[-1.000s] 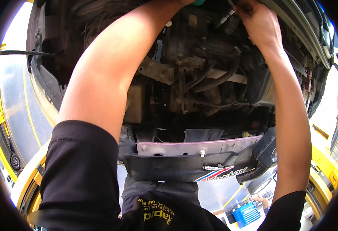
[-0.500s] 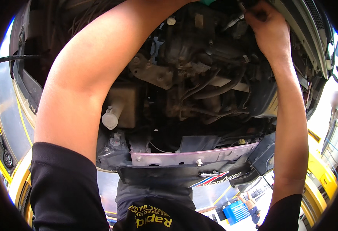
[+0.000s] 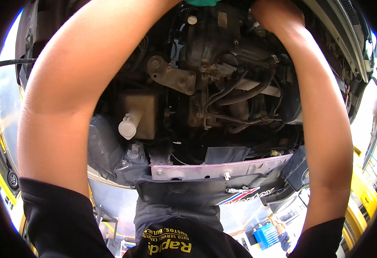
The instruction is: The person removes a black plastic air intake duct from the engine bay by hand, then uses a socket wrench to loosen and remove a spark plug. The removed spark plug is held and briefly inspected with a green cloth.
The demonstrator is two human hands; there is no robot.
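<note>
Both my arms reach over the open engine bay to its far side. My right hand (image 3: 278, 16) is curled at the upper right, fingers closed around a chrome ratchet-like tool (image 3: 256, 25); only a short shiny piece shows beside the fingers. At the top edge, a sliver of green material (image 3: 201, 2) shows where my left arm (image 3: 111, 47) ends; it may be a glove or cloth. My left fingers lie out of sight. Below both hands is the dirty engine (image 3: 214, 47) with its hoses and a metal bracket (image 3: 171, 77).
A reservoir with a white cap (image 3: 128, 129) stands left of the engine. In front runs a pinkish metal crossbar (image 3: 188, 172). A chrome socket tool (image 3: 238, 189) lies on the dark front cover (image 3: 171, 191). Beyond are a blue tool cabinet (image 3: 266, 236), another person (image 3: 281, 232) and yellow lift posts (image 3: 367, 198).
My right hand has moved left, now covering more of the chrome tool. My left arm and the green material have shifted left. The view has moved slightly.
</note>
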